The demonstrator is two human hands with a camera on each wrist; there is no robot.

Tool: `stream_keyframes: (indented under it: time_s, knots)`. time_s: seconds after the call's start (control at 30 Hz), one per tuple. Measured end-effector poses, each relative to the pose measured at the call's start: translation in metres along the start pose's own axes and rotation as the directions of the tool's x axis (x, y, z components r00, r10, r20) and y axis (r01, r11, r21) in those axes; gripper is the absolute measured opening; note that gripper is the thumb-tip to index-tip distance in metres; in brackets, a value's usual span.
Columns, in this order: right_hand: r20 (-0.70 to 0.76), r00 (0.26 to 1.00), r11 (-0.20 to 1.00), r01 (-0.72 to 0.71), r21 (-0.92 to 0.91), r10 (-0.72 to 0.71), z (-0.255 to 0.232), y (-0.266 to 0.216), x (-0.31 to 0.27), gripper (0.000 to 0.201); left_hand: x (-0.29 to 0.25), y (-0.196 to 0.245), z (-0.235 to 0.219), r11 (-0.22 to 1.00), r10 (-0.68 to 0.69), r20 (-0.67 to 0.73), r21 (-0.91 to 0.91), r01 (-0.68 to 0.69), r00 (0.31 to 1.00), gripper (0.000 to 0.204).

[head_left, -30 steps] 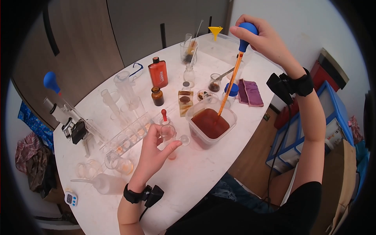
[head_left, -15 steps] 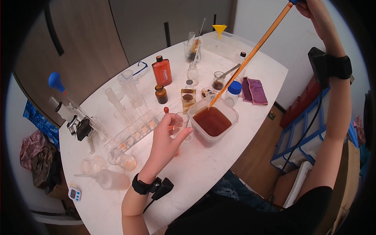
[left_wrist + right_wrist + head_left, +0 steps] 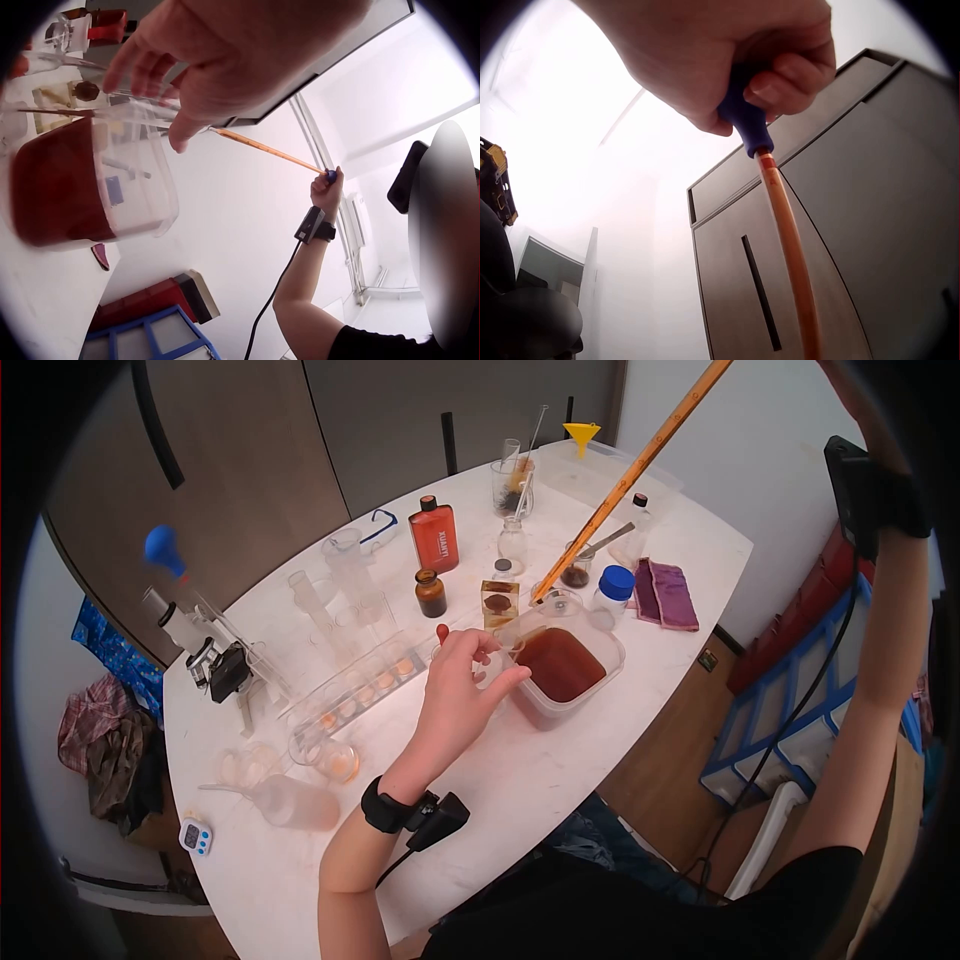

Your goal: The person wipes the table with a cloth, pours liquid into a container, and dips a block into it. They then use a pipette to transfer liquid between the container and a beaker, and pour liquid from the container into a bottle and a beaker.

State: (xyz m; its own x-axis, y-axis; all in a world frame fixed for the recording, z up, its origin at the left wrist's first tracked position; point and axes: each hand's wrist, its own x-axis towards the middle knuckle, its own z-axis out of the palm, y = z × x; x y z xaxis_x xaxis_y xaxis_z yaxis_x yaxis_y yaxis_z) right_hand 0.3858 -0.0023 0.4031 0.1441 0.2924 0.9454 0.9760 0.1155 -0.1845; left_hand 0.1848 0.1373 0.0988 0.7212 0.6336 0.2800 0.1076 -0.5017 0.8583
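While your right hand (image 3: 720, 52) grips the slanting pipette (image 3: 632, 480) by its blue bulb (image 3: 745, 124), your left hand (image 3: 462, 695) pinches a clear tube (image 3: 508, 635). Near that tube sits the tub (image 3: 548, 712) of red-brown liquid (image 3: 562, 663).

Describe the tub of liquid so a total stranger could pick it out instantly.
Start with the white table. Near its right edge in the head view, beside the person's left hand, sits a clear plastic tub. Unlike the capped bottles nearby, it is wide, open and holds dark red-brown liquid.
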Motion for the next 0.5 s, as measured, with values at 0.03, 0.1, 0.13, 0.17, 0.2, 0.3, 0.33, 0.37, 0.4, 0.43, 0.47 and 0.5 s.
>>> stream_keyframes:
  time_s: [0.03,0.1,0.13,0.17,0.2,0.3,0.33,0.37,0.4,0.43,0.47,0.5]
  knots:
    - [0.001,1.000,1.000,0.001,0.005,-0.001,0.001,0.002,0.001,0.030,0.000,0.000,0.000,1.000,0.010,-0.002,-0.006,-0.010,1.000,0.037]
    - [-0.021,0.999,0.999,0.047,-0.014,-0.047,0.005,0.001,0.003,0.031,0.000,0.002,0.000,1.000,0.006,-0.009,0.003,-0.005,1.000,0.037]
    - [-0.020,0.999,0.999,0.047,-0.012,-0.047,0.008,-0.002,0.002,0.031,0.000,0.003,0.000,1.000,0.003,-0.011,0.009,-0.003,1.000,0.038]
    - [-0.024,0.999,0.999,0.035,0.014,-0.034,0.012,-0.004,0.002,0.031,-0.001,0.003,-0.001,1.000,0.002,-0.012,0.009,-0.002,1.000,0.038]
    - [-0.028,0.999,0.999,0.022,0.038,-0.021,0.015,-0.007,0.001,0.031,-0.001,0.004,-0.002,1.000,-0.003,-0.009,0.012,0.003,1.000,0.038]
    - [0.002,1.000,0.997,-0.005,0.082,0.004,0.022,-0.012,-0.002,0.032,-0.001,0.001,-0.002,1.000,0.005,-0.015,0.013,-0.005,1.000,0.038]
    - [0.003,1.000,0.997,-0.004,0.082,0.004,0.024,-0.012,-0.003,0.032,-0.001,-0.001,-0.003,1.000,0.019,-0.026,0.011,-0.019,0.999,0.039]
    - [0.052,0.999,0.996,0.010,0.089,-0.015,0.025,-0.011,-0.003,0.032,-0.002,-0.001,-0.004,1.000,0.019,-0.027,0.010,-0.018,0.999,0.039]
    - [0.101,0.994,0.995,0.023,0.096,-0.033,0.024,-0.008,-0.002,0.032,-0.003,-0.001,-0.004,1.000,0.019,-0.024,-0.005,-0.019,1.000,0.038]
    - [0.102,0.994,0.995,0.024,0.096,-0.034,0.013,0.016,0.023,0.032,-0.003,0.000,-0.005,1.000,0.019,-0.022,-0.020,-0.019,1.000,0.038]
    - [0.316,0.945,0.960,-0.166,0.225,0.089,-0.007,0.058,0.068,0.033,-0.003,-0.001,-0.006,1.000,0.019,-0.021,-0.022,-0.019,1.000,0.038]
    - [0.527,0.833,0.879,-0.368,0.302,0.168,-0.017,0.080,0.092,0.033,-0.004,-0.002,-0.007,0.999,0.025,-0.022,-0.039,-0.026,0.999,0.038]
